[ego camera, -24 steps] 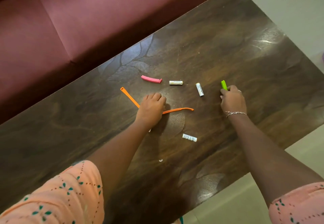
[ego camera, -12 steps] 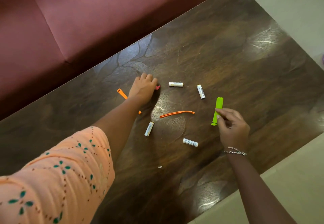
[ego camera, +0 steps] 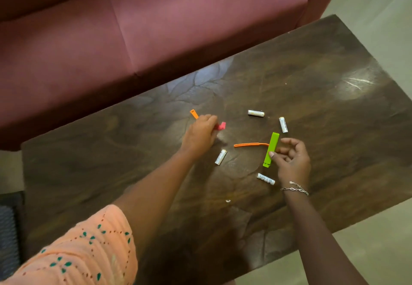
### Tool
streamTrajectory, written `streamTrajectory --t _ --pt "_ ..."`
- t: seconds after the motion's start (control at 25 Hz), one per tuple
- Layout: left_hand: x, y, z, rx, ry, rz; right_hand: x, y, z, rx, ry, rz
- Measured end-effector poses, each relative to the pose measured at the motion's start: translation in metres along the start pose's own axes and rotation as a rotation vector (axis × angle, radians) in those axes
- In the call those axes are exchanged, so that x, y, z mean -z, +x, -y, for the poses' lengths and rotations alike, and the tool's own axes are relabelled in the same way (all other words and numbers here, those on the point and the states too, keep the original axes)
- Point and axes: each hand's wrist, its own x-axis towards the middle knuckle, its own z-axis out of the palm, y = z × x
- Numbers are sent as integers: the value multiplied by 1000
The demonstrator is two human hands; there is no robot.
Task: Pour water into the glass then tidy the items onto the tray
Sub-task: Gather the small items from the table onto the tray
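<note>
My left hand (ego camera: 200,134) is closed over a pink clip (ego camera: 221,125) whose end sticks out to the right; an orange clip arm (ego camera: 194,113) shows behind the fingers. My right hand (ego camera: 292,162) pinches a green clip (ego camera: 271,148) by its lower half, lifted slightly above the dark wooden table (ego camera: 323,97). A second orange clip arm (ego camera: 250,144) lies between my hands. Several white batteries lie around: one (ego camera: 256,113) at the back, one (ego camera: 283,124) right of it, one (ego camera: 220,157) by my left wrist, and others near my right wrist. No glass or tray is in view.
A maroon sofa (ego camera: 156,28) runs along the table's far edge. Pale floor (ego camera: 379,17) shows to the right and below the table's near edge. A dark mat (ego camera: 9,229) lies at the lower left. A tiny white scrap (ego camera: 227,201) sits on the table.
My left hand left the orange clip and moved back to close on the pink clip. My right hand picked up the green clip and drew it nearer, toward the orange arm.
</note>
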Motion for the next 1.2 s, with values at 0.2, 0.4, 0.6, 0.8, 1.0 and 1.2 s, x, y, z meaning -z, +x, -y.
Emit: streamTrajectory --t 0.2,0.4,0.6,0.8,1.0,1.2 --pt "59 -63 26 156 -244 -130 -50 -49 27 18 -43 240" --pt "112 -125 71 266 -348 -296 -120 -106 44 111 -127 352" --pt "172 -210 139 365 -406 -483 -216 -187 48 119 -77 547" --pt "219 -304 213 483 -408 -627 -318 -262 40 105 -123 687" --pt "245 -402 287 706 -416 -821 -415 -335 25 103 -222 913" --pt "255 -488 340 863 -363 -968 -515 -415 -7 109 -433 1100"
